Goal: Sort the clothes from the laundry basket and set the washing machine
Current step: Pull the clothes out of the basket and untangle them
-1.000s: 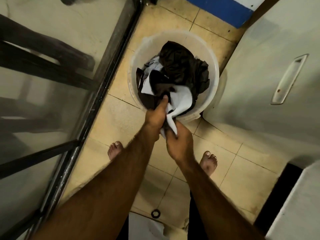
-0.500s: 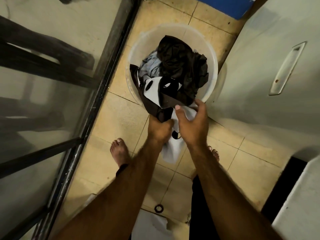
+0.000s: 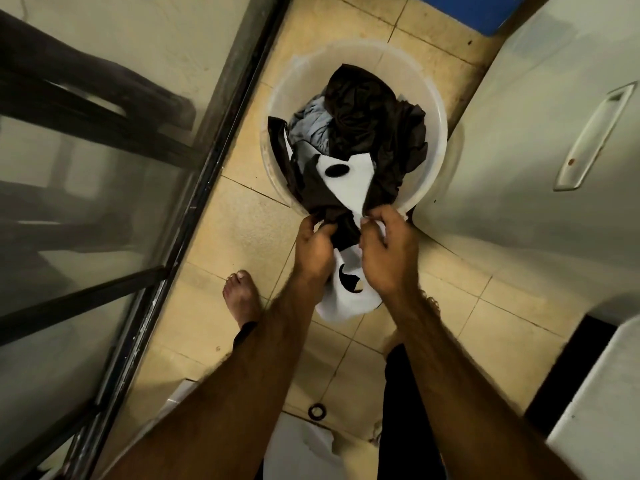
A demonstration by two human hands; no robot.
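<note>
A round white laundry basket (image 3: pixel 438 140) stands on the tiled floor, filled with dark brown, grey and black clothes (image 3: pixel 367 112). A black-and-white garment (image 3: pixel 346 174) stretches from the basket's near rim down between my hands, its white end hanging below them. My left hand (image 3: pixel 313 244) grips the dark part of it just outside the rim. My right hand (image 3: pixel 386 249) pinches its white edge beside the left hand.
A white appliance with a recessed handle (image 3: pixel 592 133) fills the right side. A glass door with a dark metal frame (image 3: pixel 194 188) runs along the left. My bare feet (image 3: pixel 240 296) stand on the tiles, with a floor drain (image 3: pixel 316 410) behind them.
Both hands have pulled the black-and-white garment further out of the basket toward me. My right hand shifted from the white end up to the edge near the rim.
</note>
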